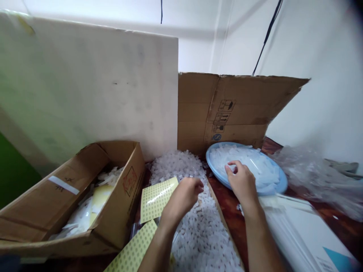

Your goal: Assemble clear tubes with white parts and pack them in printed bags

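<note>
My left hand [185, 194] is over the heap of small translucent white pieces [205, 230], beside a yellow dotted sticker sheet [157, 198]. Its fingers are curled inward, and whatever they hold is hidden. Near the front rim of a blue basin [212, 172] is my right hand [242, 179], with thumb and forefinger tips bent together in a pinch. Anything between those tips is too small to make out. Flat translucent strips [258, 166] fill the basin. A second yellow dotted sheet [134, 247] lies partly behind my left forearm.
An open cardboard box [134, 181] with white strips and yellow paper stands at left. White packages [309, 230] lie at right, before crumpled clear plastic [314, 177]. Behind rise a white board [99, 87] and a cardboard panel [195, 109]. Dark red tabletop [227, 207] shows between.
</note>
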Demonstrator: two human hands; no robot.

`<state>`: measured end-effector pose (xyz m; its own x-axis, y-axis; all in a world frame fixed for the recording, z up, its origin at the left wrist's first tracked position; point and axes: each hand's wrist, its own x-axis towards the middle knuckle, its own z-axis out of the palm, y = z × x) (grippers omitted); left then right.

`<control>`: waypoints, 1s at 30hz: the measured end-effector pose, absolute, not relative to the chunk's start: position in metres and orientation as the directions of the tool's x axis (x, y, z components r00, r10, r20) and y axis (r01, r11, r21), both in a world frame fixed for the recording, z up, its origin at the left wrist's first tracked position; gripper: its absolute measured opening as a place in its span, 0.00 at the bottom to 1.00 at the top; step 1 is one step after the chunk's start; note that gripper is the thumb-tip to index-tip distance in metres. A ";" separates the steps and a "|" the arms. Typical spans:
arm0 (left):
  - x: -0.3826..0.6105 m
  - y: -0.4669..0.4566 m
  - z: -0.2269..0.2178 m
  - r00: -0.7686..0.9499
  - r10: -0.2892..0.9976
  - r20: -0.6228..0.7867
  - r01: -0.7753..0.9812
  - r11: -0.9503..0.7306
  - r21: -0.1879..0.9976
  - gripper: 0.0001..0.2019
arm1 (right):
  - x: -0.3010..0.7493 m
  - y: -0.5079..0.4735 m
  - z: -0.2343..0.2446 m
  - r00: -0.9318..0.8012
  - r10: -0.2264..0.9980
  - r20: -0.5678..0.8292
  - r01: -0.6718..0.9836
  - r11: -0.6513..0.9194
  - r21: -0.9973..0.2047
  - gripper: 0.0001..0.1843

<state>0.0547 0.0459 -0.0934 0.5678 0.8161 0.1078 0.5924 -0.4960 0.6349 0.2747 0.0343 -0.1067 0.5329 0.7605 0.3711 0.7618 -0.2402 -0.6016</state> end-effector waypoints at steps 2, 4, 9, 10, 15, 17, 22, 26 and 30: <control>0.051 0.047 -0.082 0.463 0.853 0.242 0.417 -0.451 0.789 0.09 | 0.266 0.036 -0.103 0.508 0.768 0.390 0.600 0.010 -0.800 0.13; 0.050 0.049 -0.074 0.354 0.894 0.274 0.202 -0.359 0.911 0.08 | 0.251 0.037 -0.099 0.458 0.824 0.333 0.304 0.207 -0.930 0.15; 0.050 0.055 -0.070 0.263 0.935 0.239 -0.201 -0.189 0.961 0.10 | 0.206 0.035 -0.088 0.332 0.897 0.294 -0.116 0.348 -0.930 0.25; 0.051 0.056 -0.071 0.253 0.938 0.236 -0.229 -0.179 0.957 0.11 | 0.199 0.035 -0.086 0.323 0.896 0.306 -0.163 0.371 -0.914 0.27; 0.048 0.060 -0.074 0.214 0.956 0.199 -0.309 -0.127 0.943 0.15 | 0.185 0.033 -0.083 0.335 0.870 0.361 -0.209 0.442 -0.872 0.15; 0.047 0.060 -0.073 0.194 0.962 0.192 -0.330 -0.120 0.936 0.16 | 0.186 0.033 -0.084 0.339 0.866 0.368 -0.180 0.443 -0.878 0.14; 0.048 0.055 -0.067 0.098 0.969 0.226 -0.333 -0.182 0.925 0.16 | 0.188 0.029 -0.082 0.261 0.910 0.321 -0.162 0.369 -0.915 0.16; 0.048 0.052 -0.062 0.037 0.971 0.237 -0.309 -0.214 0.926 0.15 | 0.185 0.026 -0.078 0.261 0.899 0.352 -0.138 0.395 -0.908 0.14; 0.044 0.051 -0.061 0.058 0.972 0.226 -0.302 -0.199 0.932 0.15 | 0.180 0.025 -0.076 0.245 0.891 0.382 -0.159 0.425 -0.891 0.13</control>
